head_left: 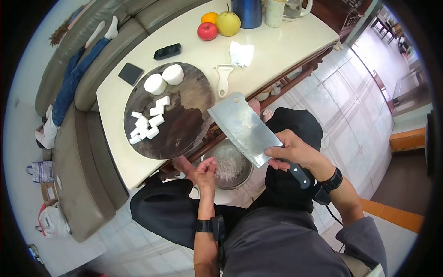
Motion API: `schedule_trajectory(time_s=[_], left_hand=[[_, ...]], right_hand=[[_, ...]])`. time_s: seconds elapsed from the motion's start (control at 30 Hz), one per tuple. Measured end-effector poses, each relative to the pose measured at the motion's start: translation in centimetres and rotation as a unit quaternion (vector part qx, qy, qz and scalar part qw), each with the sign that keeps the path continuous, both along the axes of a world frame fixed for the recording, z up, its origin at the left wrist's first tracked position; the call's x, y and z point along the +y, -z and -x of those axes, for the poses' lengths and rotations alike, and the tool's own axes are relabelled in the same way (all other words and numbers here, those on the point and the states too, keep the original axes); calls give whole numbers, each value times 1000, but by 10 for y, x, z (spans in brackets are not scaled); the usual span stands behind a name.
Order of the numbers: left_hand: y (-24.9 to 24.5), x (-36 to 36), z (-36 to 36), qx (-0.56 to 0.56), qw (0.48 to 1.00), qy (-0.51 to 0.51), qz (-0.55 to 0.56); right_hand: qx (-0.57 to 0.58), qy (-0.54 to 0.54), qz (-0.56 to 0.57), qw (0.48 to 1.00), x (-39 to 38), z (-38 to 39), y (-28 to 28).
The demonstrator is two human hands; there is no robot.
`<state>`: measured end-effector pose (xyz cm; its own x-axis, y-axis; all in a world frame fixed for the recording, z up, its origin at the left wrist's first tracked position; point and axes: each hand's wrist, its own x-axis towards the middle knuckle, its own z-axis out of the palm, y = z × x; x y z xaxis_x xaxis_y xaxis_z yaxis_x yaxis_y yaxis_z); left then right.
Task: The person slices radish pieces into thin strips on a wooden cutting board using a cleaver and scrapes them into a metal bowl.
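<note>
The person sits astride a metal bowl [251, 177] with pale scraps in it, knees near the worktop [115, 152]. In the right hand [295, 147] is a cleaver [242, 129]; that grip is wrapped firmly around the black handle, the thumb laid on the blade. The cleaver hangs in the air in front of the board's right side, its broad face turned up.

The left hand [205, 174] is beside the bowl, its grip half curled, fingertips drawn together; I can't tell whether anything is pinched there.

On the round chopping board [189, 120], two thick white rounds [155, 84] sit side by side towards the far edge, and a scatter of small white blocks [142, 123] lies on the left, some touching. A peeler [223, 82] rests just right of the board, near a crumpled tissue [241, 54]. Farther back, a red apple [207, 31], a pear [229, 24] and an orange [209, 18] cluster together.
</note>
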<state>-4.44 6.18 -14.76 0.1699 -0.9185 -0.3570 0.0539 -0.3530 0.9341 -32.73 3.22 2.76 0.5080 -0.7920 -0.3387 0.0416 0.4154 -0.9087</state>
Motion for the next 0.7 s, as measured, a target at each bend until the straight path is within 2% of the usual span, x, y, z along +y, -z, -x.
schedule_trajectory(time_s=[0.07,0.13,0.2,0.27,0.3,0.37,0.47,0.53,0.7], left_hand=[[-5,-2,2,15,1000,-7,-21],[-2,0,7,-98,992,38,70],[13,0,9,-129,989,36,61],[20,-3,10,-350,912,69,202],[22,-3,8,-356,909,63,207],[27,-5,3,-375,906,138,141],[15,-7,11,-426,876,122,192],[11,-9,14,-395,893,93,194],[10,-5,20,-436,875,144,151]], right_hand=[[-3,-3,-9,1000,0,0,3],[9,-11,0,1000,0,1,2],[17,-21,16,1000,-1,-1,2],[34,-21,-2,999,-1,-1,2],[24,-20,-5,1000,-1,-2,1],[23,-23,1,999,-2,-2,1],[38,-22,1,999,-2,-1,-1],[26,-16,4,1000,-2,0,2],[30,-14,0,999,-2,-1,2]])
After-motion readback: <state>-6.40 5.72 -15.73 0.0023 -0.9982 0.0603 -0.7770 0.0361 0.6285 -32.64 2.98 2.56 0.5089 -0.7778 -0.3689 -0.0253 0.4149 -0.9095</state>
